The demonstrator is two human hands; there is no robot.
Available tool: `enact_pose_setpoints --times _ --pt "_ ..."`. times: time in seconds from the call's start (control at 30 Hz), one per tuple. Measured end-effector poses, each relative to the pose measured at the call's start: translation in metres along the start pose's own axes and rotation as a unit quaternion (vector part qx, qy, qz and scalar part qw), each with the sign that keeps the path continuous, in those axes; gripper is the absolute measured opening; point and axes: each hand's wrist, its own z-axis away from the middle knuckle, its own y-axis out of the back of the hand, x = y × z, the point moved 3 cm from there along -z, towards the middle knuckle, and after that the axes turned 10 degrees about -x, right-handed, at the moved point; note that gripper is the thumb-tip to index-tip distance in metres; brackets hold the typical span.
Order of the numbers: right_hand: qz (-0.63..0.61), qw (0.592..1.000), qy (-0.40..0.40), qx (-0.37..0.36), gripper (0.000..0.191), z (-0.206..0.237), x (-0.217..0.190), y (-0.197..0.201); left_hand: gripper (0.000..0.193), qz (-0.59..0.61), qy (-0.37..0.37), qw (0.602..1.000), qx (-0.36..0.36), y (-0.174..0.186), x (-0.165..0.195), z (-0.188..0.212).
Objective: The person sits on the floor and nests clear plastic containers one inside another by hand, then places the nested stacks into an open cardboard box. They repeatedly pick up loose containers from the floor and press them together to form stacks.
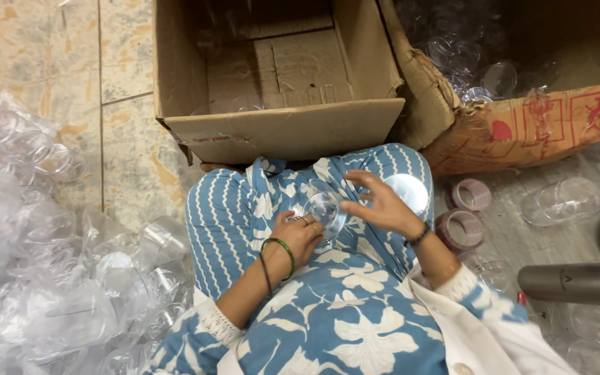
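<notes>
I sit on the floor with a blue and white patterned dress over my lap. My left hand (298, 235), with a ring and green bangles at the wrist, grips a small clear plastic jar (324, 208) over my lap. My right hand (381, 203) touches the jar's right side with its fingers spread. A round clear lid (407, 191) lies on my right knee, just beyond the right hand.
An open cardboard box (279, 128) stands in front of my knees. A second torn box (522, 128) at right holds clear jars. Two tape rolls (461, 229) and loose clear jars (564, 200) lie at right. Plastic bags of jars (43, 278) pile up at left. A grey tube (578, 283) pokes in at right.
</notes>
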Motion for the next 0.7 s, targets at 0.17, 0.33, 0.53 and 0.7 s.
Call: enact_pose_setpoints --times 0.17,0.33,0.53,0.7 --pt "-0.275 0.95 -0.03 -0.145 0.061 -0.054 -0.028 -0.03 0.023 -0.095 -0.053 0.992 0.071 0.042 0.007 0.021" --pt "-0.493 0.865 0.009 -0.092 0.046 -0.052 -0.037 -0.045 0.103 0.344 0.017 0.892 0.292 0.041 -0.021 0.032" --pt "-0.233 0.969 0.019 -0.084 0.046 -0.014 -0.024 -0.034 0.124 0.581 -0.036 0.788 0.2 0.015 -0.024 0.029" --pt "0.361 0.913 -0.116 0.148 0.091 0.023 0.016 0.027 0.125 0.383 -0.048 0.89 0.242 0.036 -0.012 0.028"
